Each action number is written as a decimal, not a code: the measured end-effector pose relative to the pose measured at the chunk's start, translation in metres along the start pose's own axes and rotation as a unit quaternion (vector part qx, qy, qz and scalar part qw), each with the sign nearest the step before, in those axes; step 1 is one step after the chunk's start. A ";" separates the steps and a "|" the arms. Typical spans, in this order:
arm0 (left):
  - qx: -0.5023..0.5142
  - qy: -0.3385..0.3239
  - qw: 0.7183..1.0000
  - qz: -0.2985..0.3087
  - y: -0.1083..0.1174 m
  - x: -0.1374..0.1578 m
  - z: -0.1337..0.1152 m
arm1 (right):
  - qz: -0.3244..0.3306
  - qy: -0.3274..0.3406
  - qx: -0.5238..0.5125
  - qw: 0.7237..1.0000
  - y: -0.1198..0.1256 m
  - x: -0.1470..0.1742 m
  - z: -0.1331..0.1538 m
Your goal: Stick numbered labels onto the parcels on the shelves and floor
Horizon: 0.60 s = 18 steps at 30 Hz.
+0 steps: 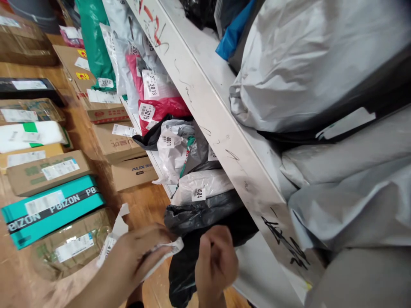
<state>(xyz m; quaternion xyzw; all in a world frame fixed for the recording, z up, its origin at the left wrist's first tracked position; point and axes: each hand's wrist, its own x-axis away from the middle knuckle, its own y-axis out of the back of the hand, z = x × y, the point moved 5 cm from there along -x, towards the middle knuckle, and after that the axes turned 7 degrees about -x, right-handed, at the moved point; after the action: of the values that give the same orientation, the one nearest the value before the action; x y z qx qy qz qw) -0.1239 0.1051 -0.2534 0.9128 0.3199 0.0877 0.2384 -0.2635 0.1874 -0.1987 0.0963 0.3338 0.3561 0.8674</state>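
At the bottom of the view my left hand (pixel 141 250) is closed round a curling strip of white paper labels (pixel 112 239). One end of the strip sticks out past its fingertips, the other hangs behind the wrist with some print showing. To its right, my right hand (pixel 217 261) is closed with thumb and fingers curled together, apart from the strip; anything between its fingertips is hidden. Behind the right hand a black plastic bag (pixel 181 273) hangs over the shelf edge. Above lie a white parcel labelled 4004 (pixel 192 188) and a crumpled white parcel labelled 4001 (pixel 168 149).
A white shelf board (pixel 205 115) with scribbled marks runs diagonally across the view. Large grey parcels (pixel 298 64) fill the shelf at right. Red parcels (pixel 170 107) and a green bag (pixel 93 42) lie farther up. Cardboard boxes (pixel 135 173) and a turquoise box (pixel 53 211) stand on the wooden floor.
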 end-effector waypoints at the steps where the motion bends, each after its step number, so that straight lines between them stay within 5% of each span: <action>1: 0.023 0.003 1.000 0.018 -0.010 -0.003 -0.002 | 0.061 -0.006 -0.004 0.998 -0.001 0.010 0.001; 3: 0.046 0.012 0.998 0.043 -0.025 -0.012 -0.004 | 0.127 -0.074 -0.001 0.989 -0.004 0.027 -0.010; 9: -0.068 0.052 0.996 -0.004 -0.034 -0.033 0.007 | 0.031 -0.350 -0.079 0.933 -0.006 0.046 -0.062; 13: -0.107 0.087 0.989 -0.055 -0.034 -0.035 0.011 | 0.001 -0.399 -0.112 0.910 -0.012 0.040 -0.069; 18: -0.118 0.178 0.974 -0.068 -0.034 -0.035 0.013 | -0.064 -0.364 -0.079 0.926 -0.018 0.038 -0.070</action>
<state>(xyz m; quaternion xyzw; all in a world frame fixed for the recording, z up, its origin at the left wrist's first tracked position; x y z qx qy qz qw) -0.1655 0.1016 -0.2819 0.8238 0.4061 0.2696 0.2894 -0.2790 0.1951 -0.2788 0.1288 -0.0291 0.2658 0.9549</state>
